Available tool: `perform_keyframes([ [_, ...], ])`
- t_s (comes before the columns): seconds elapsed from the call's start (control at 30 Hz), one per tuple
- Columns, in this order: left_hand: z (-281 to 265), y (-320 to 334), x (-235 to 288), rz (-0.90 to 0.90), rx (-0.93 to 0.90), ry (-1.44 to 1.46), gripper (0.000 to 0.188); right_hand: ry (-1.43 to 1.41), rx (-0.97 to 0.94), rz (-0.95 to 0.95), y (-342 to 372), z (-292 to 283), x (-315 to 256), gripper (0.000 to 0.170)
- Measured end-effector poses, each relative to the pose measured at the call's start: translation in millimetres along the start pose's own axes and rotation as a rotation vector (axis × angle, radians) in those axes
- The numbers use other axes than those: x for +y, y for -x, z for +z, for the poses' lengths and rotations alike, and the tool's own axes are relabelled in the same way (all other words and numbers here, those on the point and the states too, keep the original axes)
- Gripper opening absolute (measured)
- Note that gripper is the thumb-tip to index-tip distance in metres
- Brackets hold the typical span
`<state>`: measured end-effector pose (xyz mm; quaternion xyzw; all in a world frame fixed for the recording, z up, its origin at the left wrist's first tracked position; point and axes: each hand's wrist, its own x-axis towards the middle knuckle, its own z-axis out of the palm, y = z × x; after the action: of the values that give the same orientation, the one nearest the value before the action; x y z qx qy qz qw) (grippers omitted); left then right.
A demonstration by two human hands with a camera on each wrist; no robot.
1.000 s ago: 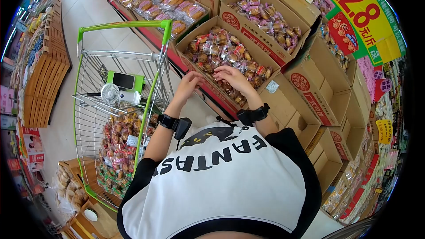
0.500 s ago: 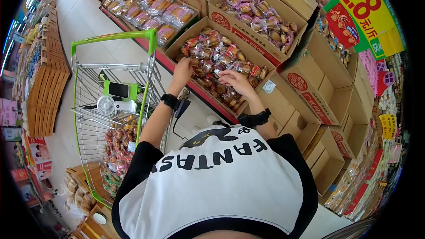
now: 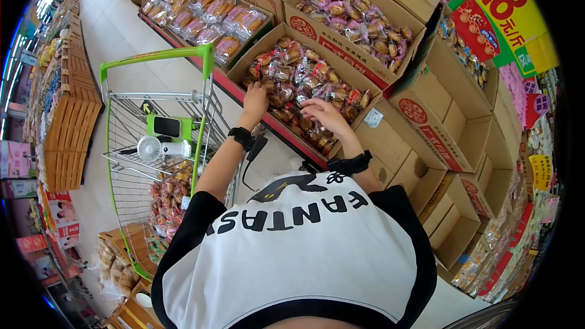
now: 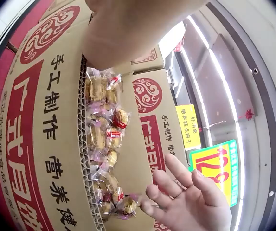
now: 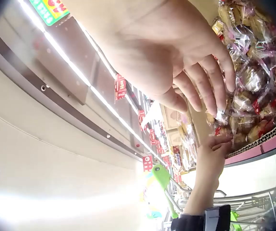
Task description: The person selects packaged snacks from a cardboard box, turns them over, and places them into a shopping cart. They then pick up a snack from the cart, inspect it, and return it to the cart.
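Shop aisle: pale tile floor (image 3: 109,15) with a smooth shine is at my 11 o'clock, and a yellow-green price sign (image 3: 496,0) is at 2 o'clock in the head view.
Left hand (image 3: 256,101): one second ago it was by the front rim, near the other hand; now it has come to the 9 o'clock end of the carton, fingertips down at the packets. These fingertips are hidden, so I cannot tell how far they are open or whether they have hold of something.
Right hand (image 3: 328,116): it stays over the packets, toward 5 o'clock of the carton; the fingers are spread and softly bent, and grip nothing that I can see.
Meaning: in my judgement, the work is now among the packets and no longer at the rim.
Wrapped pastries (image 3: 292,78): they lie in a loose heap in the carton, at 12 o'clock; small, golden-brown, in shiny crinkled film with red and purple print.
Mooncake carton (image 4: 56,144): brown cardboard, straight walls, corrugated cut edge, red printed characters.
Shopping cart (image 3: 152,56): at 9 o'clock, thin metal wire with green handle, carrying a round white fan (image 3: 149,148).
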<state>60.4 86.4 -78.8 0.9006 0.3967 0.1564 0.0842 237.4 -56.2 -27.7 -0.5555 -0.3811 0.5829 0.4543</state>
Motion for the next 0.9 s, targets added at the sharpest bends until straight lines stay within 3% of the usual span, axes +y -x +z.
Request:
perform_keyframes([
  [0.23,-8,1,0,0.013,-0.013,0.096,0.012,0.029,-0.004,0.012,2,2,0,0.026],
  [0.43,-42,-6,23,-0.09,0.124,0.502,0.009,0.018,-0.021,0.015,4,3,1,0.028],
  [0.53,-60,-6,39,-0.104,0.069,0.733,0.007,-0.043,-0.003,0.072,3,7,-1,0.036],
  [0.6,-63,-3,47,0.02,0.056,1.056,0.009,-0.266,0.037,0.187,3,11,-10,0.044],
  [0.63,-67,0,52,0.02,0.057,1.056,0.009,-0.266,0.037,0.188,5,13,-14,0.044],
  [0.7,-74,6,61,0.02,-0.098,1.249,0.007,-0.473,0.074,0.145,9,16,-18,0.046],
  [0.83,-62,13,60,-0.008,-0.29,1.203,0.005,-0.52,0.028,-0.007,1,15,-10,0.042],
  [0.9,-54,14,60,0.027,-0.288,1.215,0.005,-0.294,-0.005,0.025,-8,14,-4,0.04],
])
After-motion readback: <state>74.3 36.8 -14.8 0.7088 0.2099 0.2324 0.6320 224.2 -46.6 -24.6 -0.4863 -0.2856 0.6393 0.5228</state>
